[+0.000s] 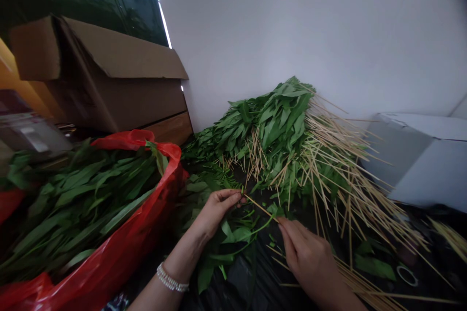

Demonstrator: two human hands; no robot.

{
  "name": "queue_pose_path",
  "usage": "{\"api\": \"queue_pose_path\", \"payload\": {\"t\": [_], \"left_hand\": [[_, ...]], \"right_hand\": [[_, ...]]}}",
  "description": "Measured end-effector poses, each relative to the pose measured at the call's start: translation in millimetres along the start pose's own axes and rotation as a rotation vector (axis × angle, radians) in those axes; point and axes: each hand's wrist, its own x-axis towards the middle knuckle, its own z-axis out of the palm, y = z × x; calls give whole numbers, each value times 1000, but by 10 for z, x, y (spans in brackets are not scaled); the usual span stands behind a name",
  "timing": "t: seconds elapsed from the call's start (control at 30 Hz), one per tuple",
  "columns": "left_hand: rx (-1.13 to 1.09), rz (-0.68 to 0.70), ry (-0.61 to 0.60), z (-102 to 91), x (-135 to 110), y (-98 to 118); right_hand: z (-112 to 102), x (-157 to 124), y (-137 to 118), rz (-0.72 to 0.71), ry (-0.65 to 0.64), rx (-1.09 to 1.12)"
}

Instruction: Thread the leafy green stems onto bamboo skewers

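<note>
My left hand (221, 206) is closed, its thumb and fingers pinched on a small green piece at the far end of a thin wooden skewer (258, 204). My right hand (308, 250) is closed around the skewer's near end. A green leafy stem (251, 233) runs up to the right fingertips; whether they grip it too, I cannot tell. Loose leaves and stems lie under both hands. Behind them rises a large heap of leafy greens (280, 112) with many skewers (339, 160) sticking out to the right.
On the left stands a red plastic bag (170, 175) full of long green leaves. An open cardboard box (142, 102) is behind it. A white box (430, 155) sits at the right. More loose skewers (365, 282) and a white ring (407, 276) lie on black plastic sheeting (266, 277).
</note>
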Motion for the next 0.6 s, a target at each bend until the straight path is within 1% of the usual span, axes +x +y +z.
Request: {"api": "queue_pose_path", "payload": {"t": [0.1, 0.27, 0.4, 0.6], "left_hand": [[27, 5, 9, 5, -5, 0], [72, 18, -13, 9, -15, 0], [106, 31, 0, 17, -10, 7], [135, 43, 25, 2, 1, -21]], "right_hand": [[-1, 3, -4, -2, 11, 4], [-1, 3, -1, 5, 3, 0], [1, -5, 5, 12, -26, -5], [-9, 1, -3, 6, -31, -18]]}}
